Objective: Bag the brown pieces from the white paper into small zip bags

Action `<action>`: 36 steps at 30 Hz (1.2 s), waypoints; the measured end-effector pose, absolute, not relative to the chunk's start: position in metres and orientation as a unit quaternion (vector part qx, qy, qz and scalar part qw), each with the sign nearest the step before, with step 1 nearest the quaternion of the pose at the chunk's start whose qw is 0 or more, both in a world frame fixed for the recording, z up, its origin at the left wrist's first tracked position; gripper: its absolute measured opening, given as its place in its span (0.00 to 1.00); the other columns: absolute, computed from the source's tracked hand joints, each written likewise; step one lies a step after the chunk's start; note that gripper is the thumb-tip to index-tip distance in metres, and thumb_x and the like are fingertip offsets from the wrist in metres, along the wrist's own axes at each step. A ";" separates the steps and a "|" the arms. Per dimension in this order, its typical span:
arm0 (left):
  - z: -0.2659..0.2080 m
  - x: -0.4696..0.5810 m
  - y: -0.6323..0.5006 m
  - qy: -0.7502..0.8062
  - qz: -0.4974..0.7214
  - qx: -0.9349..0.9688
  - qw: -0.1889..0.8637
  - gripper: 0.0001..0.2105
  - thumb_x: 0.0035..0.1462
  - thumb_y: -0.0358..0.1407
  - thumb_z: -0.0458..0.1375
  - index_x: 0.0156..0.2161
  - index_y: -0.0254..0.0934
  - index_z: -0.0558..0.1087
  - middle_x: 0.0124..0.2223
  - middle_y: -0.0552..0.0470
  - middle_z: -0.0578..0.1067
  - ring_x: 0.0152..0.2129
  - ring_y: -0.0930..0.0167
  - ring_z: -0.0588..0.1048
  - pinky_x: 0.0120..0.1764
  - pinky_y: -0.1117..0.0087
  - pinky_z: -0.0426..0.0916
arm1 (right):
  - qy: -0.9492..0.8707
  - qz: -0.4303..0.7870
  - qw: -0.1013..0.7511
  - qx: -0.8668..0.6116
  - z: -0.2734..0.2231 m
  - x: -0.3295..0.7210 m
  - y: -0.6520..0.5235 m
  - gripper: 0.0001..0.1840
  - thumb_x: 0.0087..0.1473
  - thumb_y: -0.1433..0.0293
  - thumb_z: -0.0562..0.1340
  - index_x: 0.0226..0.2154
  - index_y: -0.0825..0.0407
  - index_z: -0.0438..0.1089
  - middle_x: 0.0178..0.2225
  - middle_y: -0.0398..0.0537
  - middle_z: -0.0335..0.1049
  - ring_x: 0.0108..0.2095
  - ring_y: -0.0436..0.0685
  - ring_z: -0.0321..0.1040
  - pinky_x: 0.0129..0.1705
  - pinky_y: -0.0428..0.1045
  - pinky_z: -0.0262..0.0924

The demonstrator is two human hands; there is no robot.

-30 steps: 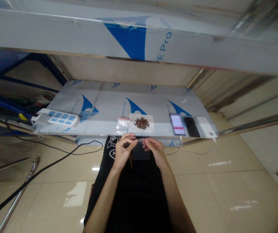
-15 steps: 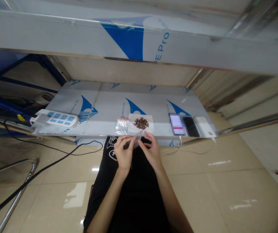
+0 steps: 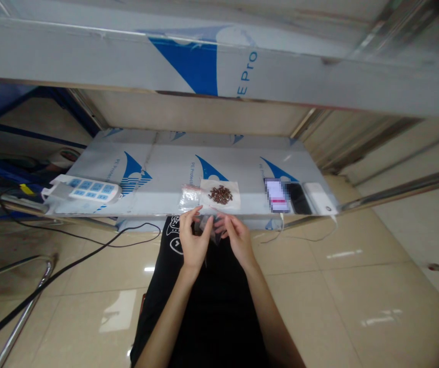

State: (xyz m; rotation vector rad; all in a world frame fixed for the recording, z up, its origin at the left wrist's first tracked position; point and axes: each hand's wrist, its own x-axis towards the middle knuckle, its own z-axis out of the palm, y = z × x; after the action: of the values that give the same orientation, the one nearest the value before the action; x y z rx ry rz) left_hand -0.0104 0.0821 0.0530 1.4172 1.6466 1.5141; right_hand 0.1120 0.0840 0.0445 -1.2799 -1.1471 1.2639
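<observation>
Your left hand (image 3: 194, 244), its grip impossible to tell, flanks a clear plastic bag (image 3: 215, 236) over your lap (image 3: 219, 301); your right hand (image 3: 240, 242) appears to pinch it.

Likely light, limp and slippery, the bag wants fingertips on its edges, just in front of the tabletop (image 3: 165, 166). There, a power strip (image 3: 94, 191), packet (image 3: 189, 198), brown pieces (image 3: 221, 194) on a white sheet (image 3: 206, 186) and phones (image 3: 299, 199) line up above tiled floor (image 3: 299, 301).

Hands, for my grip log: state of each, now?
Left hand: partly open at the clear bag; grip cannot be told.
Right hand: closed, pinching the clear bag.
</observation>
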 end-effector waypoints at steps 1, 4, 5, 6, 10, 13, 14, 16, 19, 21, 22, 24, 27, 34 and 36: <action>0.052 -0.013 0.083 0.600 0.560 0.513 0.251 0.12 0.50 0.37 0.60 0.42 0.39 0.72 0.39 0.50 0.70 0.35 0.70 0.70 0.42 0.67 0.65 | -0.480 0.524 0.475 -0.519 0.046 0.113 0.084 0.20 0.53 0.55 0.54 0.39 0.50 0.72 0.27 0.46 0.72 0.24 0.51 0.68 0.23 0.44 0.61; 0.046 -0.018 0.087 0.575 0.574 0.507 0.289 0.06 0.50 0.37 0.59 0.33 0.38 0.74 0.37 0.51 0.71 0.37 0.71 0.70 0.44 0.67 0.64 | -0.493 0.530 0.462 -0.513 0.047 0.114 0.083 0.18 0.52 0.56 0.56 0.38 0.51 0.73 0.26 0.45 0.71 0.22 0.50 0.67 0.22 0.44 0.60; 0.044 -0.019 0.087 0.570 0.579 0.500 0.301 0.05 0.50 0.37 0.59 0.31 0.38 0.74 0.37 0.51 0.71 0.37 0.71 0.70 0.45 0.67 0.64 | -0.489 0.526 0.466 -0.517 0.047 0.113 0.083 0.18 0.51 0.56 0.57 0.37 0.51 0.73 0.27 0.45 0.72 0.23 0.50 0.67 0.22 0.44 0.60; 0.043 -0.020 0.088 0.566 0.581 0.493 0.314 0.05 0.50 0.37 0.60 0.31 0.38 0.74 0.37 0.51 0.71 0.38 0.71 0.70 0.45 0.67 0.64 | -0.479 0.518 0.477 -0.524 0.047 0.113 0.083 0.17 0.50 0.57 0.58 0.36 0.51 0.73 0.28 0.46 0.72 0.23 0.50 0.67 0.22 0.44 0.60; 0.044 -0.021 0.087 0.547 0.559 0.502 0.369 0.06 0.49 0.38 0.60 0.30 0.38 0.74 0.38 0.51 0.72 0.39 0.70 0.71 0.44 0.67 0.64 | -0.410 0.494 0.528 -0.556 0.045 0.113 0.084 0.14 0.46 0.58 0.62 0.32 0.50 0.73 0.26 0.44 0.72 0.23 0.50 0.67 0.22 0.44 0.60; 0.049 -0.022 0.086 0.543 0.541 0.520 0.377 0.06 0.50 0.37 0.59 0.31 0.38 0.75 0.39 0.50 0.72 0.40 0.69 0.71 0.45 0.67 0.64 | -0.397 0.512 0.519 -0.557 0.045 0.115 0.084 0.13 0.44 0.59 0.64 0.30 0.51 0.73 0.25 0.44 0.72 0.23 0.50 0.67 0.22 0.44 0.59; 0.050 -0.022 0.086 0.545 0.540 0.523 0.371 0.05 0.51 0.37 0.59 0.31 0.38 0.75 0.40 0.50 0.72 0.41 0.69 0.71 0.46 0.67 0.64 | -0.402 0.517 0.512 -0.555 0.045 0.116 0.084 0.13 0.44 0.59 0.64 0.30 0.51 0.72 0.25 0.45 0.72 0.24 0.50 0.67 0.22 0.44 0.59; 0.050 -0.021 0.087 0.558 0.544 0.524 0.343 0.05 0.51 0.37 0.59 0.30 0.38 0.75 0.40 0.50 0.72 0.40 0.69 0.71 0.46 0.66 0.64 | -0.413 0.524 0.500 -0.553 0.045 0.117 0.085 0.13 0.44 0.59 0.64 0.29 0.51 0.72 0.25 0.45 0.72 0.24 0.50 0.67 0.22 0.44 0.59; 0.047 -0.021 0.088 0.579 0.554 0.530 0.277 0.04 0.50 0.36 0.60 0.30 0.38 0.75 0.39 0.50 0.71 0.39 0.70 0.71 0.45 0.66 0.65 | -0.422 0.526 0.493 -0.550 0.044 0.115 0.085 0.13 0.45 0.58 0.63 0.28 0.52 0.71 0.25 0.45 0.72 0.23 0.50 0.67 0.22 0.43 0.58; 0.045 -0.022 0.088 0.577 0.548 0.551 0.250 0.04 0.49 0.36 0.60 0.30 0.38 0.76 0.40 0.50 0.71 0.38 0.70 0.71 0.44 0.65 0.65 | -0.421 0.521 0.495 -0.554 0.042 0.114 0.085 0.13 0.45 0.58 0.63 0.28 0.52 0.70 0.24 0.44 0.71 0.23 0.50 0.66 0.22 0.43 0.58; 0.045 -0.023 0.088 0.575 0.540 0.564 0.243 0.04 0.49 0.37 0.61 0.30 0.39 0.76 0.41 0.50 0.71 0.38 0.69 0.71 0.44 0.64 0.65 | -0.420 0.516 0.496 -0.557 0.041 0.113 0.085 0.13 0.45 0.59 0.63 0.28 0.52 0.70 0.23 0.43 0.71 0.22 0.50 0.66 0.22 0.43 0.58; 0.045 -0.024 0.088 0.574 0.523 0.584 0.236 0.04 0.48 0.37 0.61 0.30 0.40 0.76 0.43 0.49 0.71 0.39 0.68 0.70 0.45 0.62 0.65 | -0.423 0.508 0.496 -0.563 0.038 0.113 0.085 0.13 0.46 0.59 0.63 0.28 0.52 0.69 0.22 0.42 0.70 0.22 0.50 0.66 0.22 0.43 0.59; 0.048 -0.023 0.087 0.573 0.510 0.593 0.243 0.04 0.50 0.36 0.60 0.30 0.39 0.75 0.45 0.49 0.71 0.42 0.66 0.70 0.47 0.61 0.63 | -0.432 0.502 0.494 -0.564 0.035 0.113 0.086 0.13 0.47 0.58 0.62 0.28 0.51 0.69 0.21 0.42 0.69 0.23 0.50 0.67 0.22 0.43 0.59; 0.049 -0.022 0.087 0.571 0.514 0.581 0.267 0.04 0.50 0.35 0.59 0.30 0.38 0.75 0.41 0.49 0.70 0.41 0.67 0.70 0.47 0.63 0.64 | -0.451 0.488 0.487 -0.567 0.035 0.112 0.086 0.13 0.48 0.59 0.61 0.29 0.52 0.68 0.21 0.42 0.69 0.22 0.50 0.67 0.21 0.43 0.58; 0.047 -0.025 0.089 0.564 0.513 0.580 0.285 0.04 0.50 0.36 0.60 0.30 0.38 0.76 0.41 0.49 0.71 0.41 0.68 0.70 0.47 0.64 0.64 | -0.458 0.492 0.478 -0.566 0.037 0.112 0.087 0.13 0.47 0.59 0.62 0.30 0.52 0.69 0.22 0.43 0.69 0.23 0.51 0.68 0.22 0.43 0.59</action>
State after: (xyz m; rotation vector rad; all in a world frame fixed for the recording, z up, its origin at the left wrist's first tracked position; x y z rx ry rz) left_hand -0.0249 0.0889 0.0469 1.5519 1.5088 1.3732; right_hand 0.1123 0.0874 0.0367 -1.3820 -1.1181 1.2015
